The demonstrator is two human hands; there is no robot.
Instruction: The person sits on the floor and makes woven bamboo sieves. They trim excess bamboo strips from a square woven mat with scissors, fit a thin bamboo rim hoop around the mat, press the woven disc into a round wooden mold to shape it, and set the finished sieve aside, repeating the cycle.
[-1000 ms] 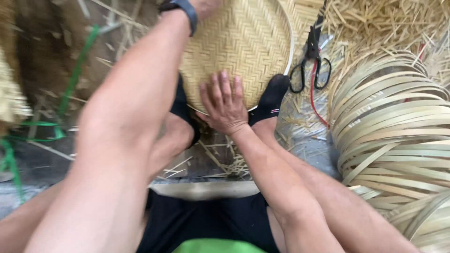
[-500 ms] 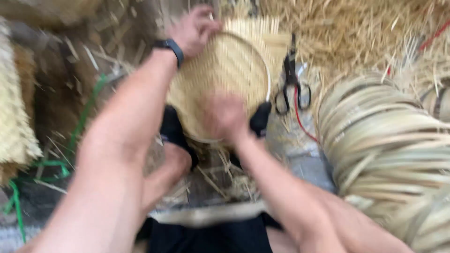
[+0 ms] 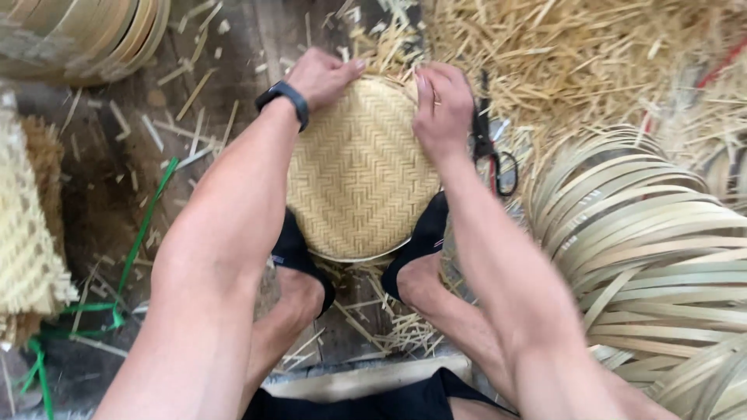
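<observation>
A round woven bamboo basket (image 3: 359,175) lies between my two feet, its herringbone weave facing up. My left hand (image 3: 320,75), with a black watch on the wrist, grips the far left rim. My right hand (image 3: 442,109) presses on the far right rim with fingers curled over the edge. Both feet in black socks pinch the near edge of the basket.
Black-handled scissors (image 3: 492,152) lie just right of the basket. Coils of split bamboo strips (image 3: 654,241) fill the right side. Loose bamboo shavings (image 3: 560,54) cover the far ground. Woven mats (image 3: 23,233) and green straps (image 3: 140,233) sit at left.
My right hand has moved from the basket's near middle up to its far right rim. The left hand stays on the far rim. The view has tilted so the whole basket shows.
</observation>
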